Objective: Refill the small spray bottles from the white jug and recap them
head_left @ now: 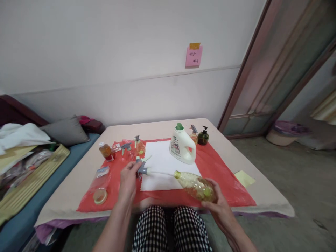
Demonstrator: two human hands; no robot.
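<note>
My left hand [129, 178] grips a grey spray trigger head [142, 168] at the left side of the white paper. From the head a thin pale dip tube [162, 173] runs right, its end at the mouth of a yellowish clear bottle [195, 183]; whether the tip sits inside I cannot tell. Tilted on its side, the bottle rests in my right hand [216, 197], fingers wrapped round its base, neck pointing left. Behind them a large white detergent jug [182, 145] with a green cap stands upright on the white paper [157, 157].
Left on the red sheet [220, 171] are a bottle of amber liquid [106, 151], a clear spray bottle [140, 145], another grey trigger head [126, 146] and a round clear lid [100, 196]. A dark green pump bottle [203, 136] and an orange spray bottle [193, 134] stand behind the jug.
</note>
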